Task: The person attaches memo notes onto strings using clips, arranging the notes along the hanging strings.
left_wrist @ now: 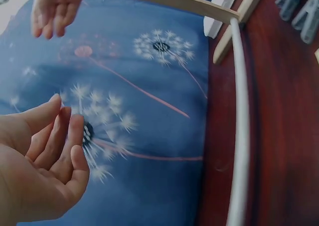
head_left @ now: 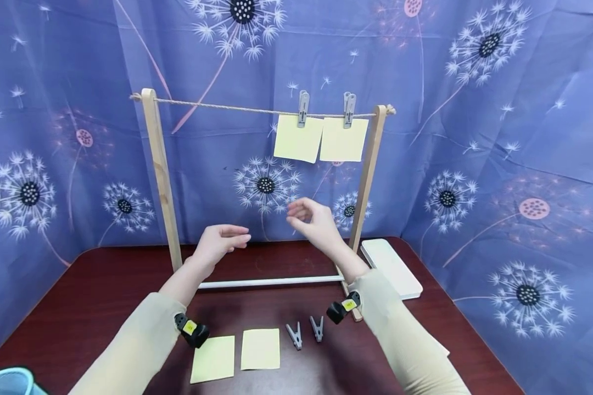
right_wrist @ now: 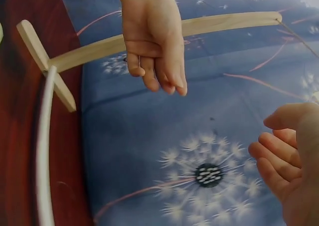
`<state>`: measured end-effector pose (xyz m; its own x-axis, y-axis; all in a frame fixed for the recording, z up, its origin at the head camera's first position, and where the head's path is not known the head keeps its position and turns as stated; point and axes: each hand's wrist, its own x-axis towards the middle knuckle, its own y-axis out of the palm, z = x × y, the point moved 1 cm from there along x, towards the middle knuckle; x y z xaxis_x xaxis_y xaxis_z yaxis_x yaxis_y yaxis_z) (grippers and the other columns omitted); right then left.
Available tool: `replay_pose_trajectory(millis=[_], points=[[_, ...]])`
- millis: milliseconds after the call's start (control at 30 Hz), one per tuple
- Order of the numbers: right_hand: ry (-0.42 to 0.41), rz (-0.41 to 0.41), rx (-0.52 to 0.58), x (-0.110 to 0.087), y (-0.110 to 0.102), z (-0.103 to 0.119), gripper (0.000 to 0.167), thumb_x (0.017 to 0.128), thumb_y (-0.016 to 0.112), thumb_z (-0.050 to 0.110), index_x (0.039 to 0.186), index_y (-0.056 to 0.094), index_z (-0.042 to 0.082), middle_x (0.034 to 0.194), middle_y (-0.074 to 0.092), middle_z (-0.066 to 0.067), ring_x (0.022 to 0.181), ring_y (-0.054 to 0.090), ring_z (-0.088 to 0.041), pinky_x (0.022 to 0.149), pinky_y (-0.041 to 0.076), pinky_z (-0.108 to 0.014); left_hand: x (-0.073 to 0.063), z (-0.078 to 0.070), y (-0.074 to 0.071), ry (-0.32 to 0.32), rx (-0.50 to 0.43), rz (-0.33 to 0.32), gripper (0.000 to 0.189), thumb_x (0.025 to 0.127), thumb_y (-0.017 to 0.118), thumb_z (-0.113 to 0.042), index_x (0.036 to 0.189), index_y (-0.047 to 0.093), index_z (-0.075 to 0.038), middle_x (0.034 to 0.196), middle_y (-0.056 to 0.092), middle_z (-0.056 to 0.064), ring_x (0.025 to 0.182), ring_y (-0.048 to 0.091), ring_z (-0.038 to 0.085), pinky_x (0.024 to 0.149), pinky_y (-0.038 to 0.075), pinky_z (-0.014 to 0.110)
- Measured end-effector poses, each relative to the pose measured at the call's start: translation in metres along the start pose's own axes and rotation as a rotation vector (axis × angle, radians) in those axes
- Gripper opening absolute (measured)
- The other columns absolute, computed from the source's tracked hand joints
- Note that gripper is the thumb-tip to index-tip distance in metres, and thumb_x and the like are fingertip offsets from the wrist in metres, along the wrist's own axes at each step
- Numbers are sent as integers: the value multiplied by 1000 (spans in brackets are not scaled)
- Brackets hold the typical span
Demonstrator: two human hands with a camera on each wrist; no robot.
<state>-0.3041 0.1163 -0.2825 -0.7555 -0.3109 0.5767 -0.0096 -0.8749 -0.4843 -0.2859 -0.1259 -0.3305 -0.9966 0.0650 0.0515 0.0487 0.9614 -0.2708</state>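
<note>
Both hands are in the air inside the wooden frame, and neither holds anything. My left hand (head_left: 219, 245) has loosely bent fingers with the thumb near them. Higher and to the right, my right hand (head_left: 313, 220) has its fingers bent in the same relaxed way, below the hanging notes. Two yellow paper notes, a left one (head_left: 296, 141) and a right one (head_left: 344, 144), hang on the rope (head_left: 217, 106), each under a grey clothespin (head_left: 303, 108). On the table in front lie two more yellow notes (head_left: 260, 349) and two grey clothespins (head_left: 318, 329).
The wooden posts (head_left: 160, 175) are joined low down by a white bar (head_left: 272, 282). A white slab-like box (head_left: 391, 267) lies at the right by the frame's foot. A light blue container (head_left: 10, 381) stands at the front left. Dandelion-patterned cloth (head_left: 217, 181) hangs behind.
</note>
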Motion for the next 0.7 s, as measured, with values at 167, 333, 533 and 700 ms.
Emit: replay_pose_trajectory(millis=[167,333,533,700], points=[[59,1,56,-27,14,-22,23,83,70,3,106,67,-2,96,72,-20,88,69,-28,82,55,-33,-11,32,1,-19,-50,37,40,91,68,-19,124,63,4,104,75,7,83,68,3,78,49,25],[143,27,63,-56,31,-38,20,82,71,4,101,68,0,90,73,-16,81,70,-19,72,52,-24,-26,66,0,-13,6,132,43,90,69,-18,124,61,7,105,74,10,90,68,8,87,52,37],[237,44,-17,-79,43,-53,12,81,72,9,92,69,5,79,72,-7,68,65,-10,61,48,-22,-45,97,-5,24,89,375,50,89,70,-18,127,56,12,116,66,24,101,66,18,87,52,41],[296,127,-92,-92,48,-61,17,80,72,14,92,69,2,76,70,-3,67,61,-9,60,46,-22,-54,108,-11,27,87,478,50,87,72,-14,124,55,15,114,65,28,100,65,18,85,54,33]])
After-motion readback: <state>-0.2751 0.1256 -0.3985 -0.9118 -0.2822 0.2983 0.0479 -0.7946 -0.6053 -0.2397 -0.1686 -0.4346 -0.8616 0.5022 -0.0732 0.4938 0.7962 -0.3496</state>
